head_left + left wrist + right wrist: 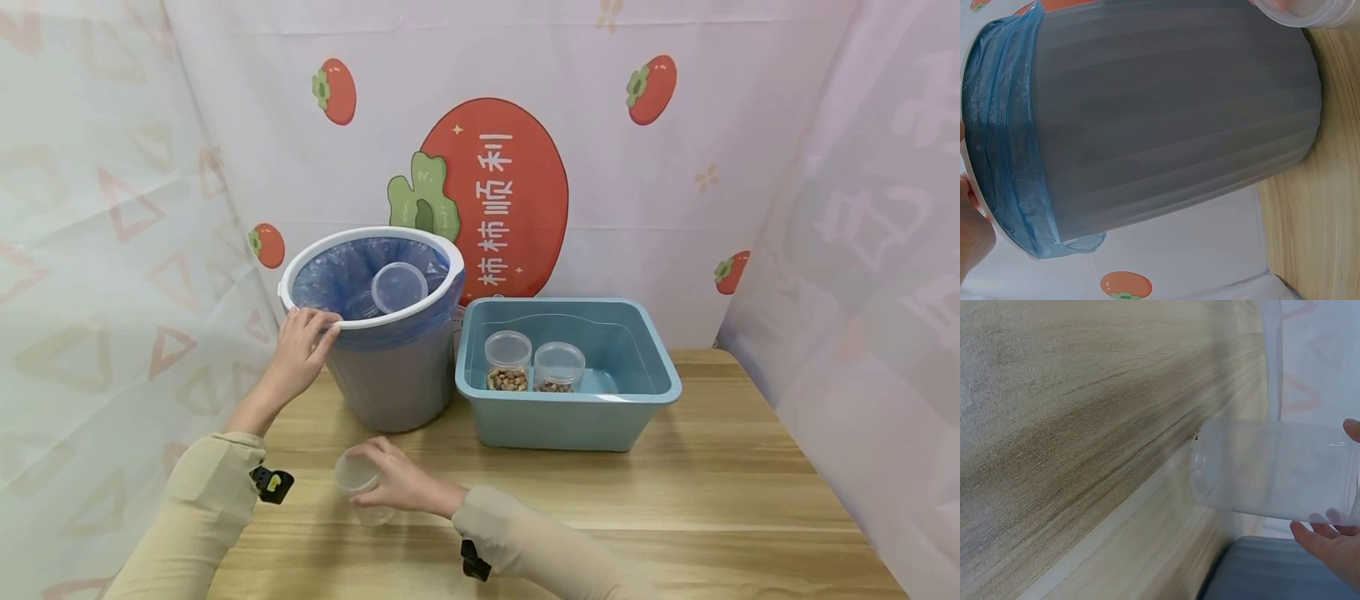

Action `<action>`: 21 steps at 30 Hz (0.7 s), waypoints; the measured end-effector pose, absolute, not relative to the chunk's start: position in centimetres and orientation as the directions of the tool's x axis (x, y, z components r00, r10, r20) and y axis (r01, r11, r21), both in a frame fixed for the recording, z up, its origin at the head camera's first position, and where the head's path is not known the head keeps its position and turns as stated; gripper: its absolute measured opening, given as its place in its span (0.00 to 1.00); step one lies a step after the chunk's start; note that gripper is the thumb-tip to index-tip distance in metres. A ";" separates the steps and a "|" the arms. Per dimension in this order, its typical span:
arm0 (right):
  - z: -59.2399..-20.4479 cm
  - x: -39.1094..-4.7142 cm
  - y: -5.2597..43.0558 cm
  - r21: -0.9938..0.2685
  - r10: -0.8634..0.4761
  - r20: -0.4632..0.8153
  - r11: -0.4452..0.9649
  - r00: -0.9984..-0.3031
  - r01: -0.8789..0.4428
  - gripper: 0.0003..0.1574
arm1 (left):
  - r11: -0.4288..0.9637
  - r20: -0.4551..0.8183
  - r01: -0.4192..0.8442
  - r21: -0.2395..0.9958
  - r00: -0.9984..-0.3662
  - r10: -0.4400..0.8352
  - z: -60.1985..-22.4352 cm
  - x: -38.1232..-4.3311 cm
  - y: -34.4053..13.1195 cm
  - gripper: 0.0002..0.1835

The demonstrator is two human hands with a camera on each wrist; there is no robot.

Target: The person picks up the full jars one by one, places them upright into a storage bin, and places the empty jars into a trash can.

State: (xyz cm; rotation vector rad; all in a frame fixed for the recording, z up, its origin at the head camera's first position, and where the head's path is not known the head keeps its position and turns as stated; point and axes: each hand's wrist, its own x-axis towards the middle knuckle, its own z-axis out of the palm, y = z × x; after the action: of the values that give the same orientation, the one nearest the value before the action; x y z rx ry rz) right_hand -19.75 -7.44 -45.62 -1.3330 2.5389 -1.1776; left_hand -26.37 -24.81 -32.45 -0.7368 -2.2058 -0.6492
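Note:
My left hand [302, 346] grips the near-left part of the white rim of a grey trash can [397, 383], which is lined with a blue plastic bag [1000, 125]. Inside the can, a clear plastic jar [400, 287] shows against the bag. In front of the can, my right hand [401, 479] holds a second clear jar [1266, 469] near its mouth, fingers on one side and thumb on the other. This jar looks empty apart from a dark speck at its base. Whether its base touches the table I cannot tell.
A blue plastic tub [555, 425] stands right of the can. In it are two clear jars holding brown nuts or beans, one at the left [508, 354] and one nearer the middle [558, 367]. A persimmon-printed cloth [600, 183] hangs behind the wooden table [712, 500].

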 end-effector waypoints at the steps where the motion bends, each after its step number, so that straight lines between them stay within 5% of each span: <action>1: -45.6 -19.7 -7.5 -0.639 -0.715 0.297 0.344 -0.633 -0.688 0.35 | 0.712 0.751 0.665 0.226 -0.584 0.308 -32.5 -26.4 -24.8 0.07; 13: -44.0 -19.7 -6.4 -0.578 -0.601 0.474 0.338 -0.643 -0.743 0.33 | 0.709 0.758 0.670 0.220 -0.576 0.308 -32.4 -26.2 -24.7 0.06; 21: -41.5 -20.2 -4.7 -0.585 -0.558 0.476 0.376 -0.680 -0.719 0.32 | 0.716 0.754 0.661 0.224 -0.583 0.302 -32.3 -26.2 -24.7 0.06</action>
State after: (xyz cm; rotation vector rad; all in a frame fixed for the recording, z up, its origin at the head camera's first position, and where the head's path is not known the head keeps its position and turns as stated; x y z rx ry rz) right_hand -20.18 -4.66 -41.53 -1.3013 2.7660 -1.3510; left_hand -26.22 -24.68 -32.34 -0.7277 -2.2017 -0.6451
